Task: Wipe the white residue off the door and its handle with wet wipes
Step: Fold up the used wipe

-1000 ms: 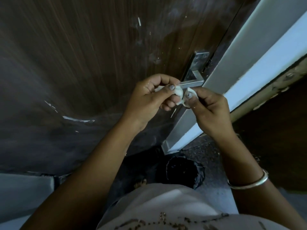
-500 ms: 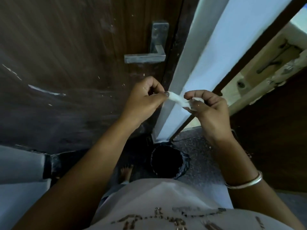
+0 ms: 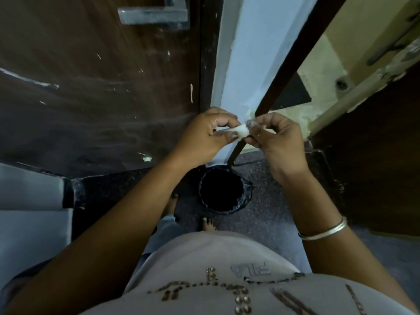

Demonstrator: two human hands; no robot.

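Nearest the camera, a pale fabric shirt with studded lettering fills the lower frame. Just beyond it, bare feet stand on a dark speckled floor beside a round black bin lined with a crinkled plastic bag, positioned below the hands.

At mid-distance, the left hand and the right hand meet in front of the door edge. Both pinch a small, crumpled, damp-looking white wet wipe between thumb and fingertips: the left hand closes on its left end, the right hand on its right end. A thin silver metal bangle circles the right forearm. The wipe touches neither the door nor the handle.

Beyond the hands, the dark brown wood-grain door carries white streaks and flecks: a long streak at far left, scattered specks at centre, a blob near the bottom edge. The flat rectangular grey metal lever handle sits at the far top and appears dulled by a pale film. To the right stands a smooth pale blue-white door frame.

Risk assessment: the wipe is compacted to a small wad, so it may present little clean surface and smear residue rather than lift it. A two-point pinch over the bin may let the wipe drop if either grip slackens. Dried streaks probably need firm, repeated strokes; a thin wipe could tear.
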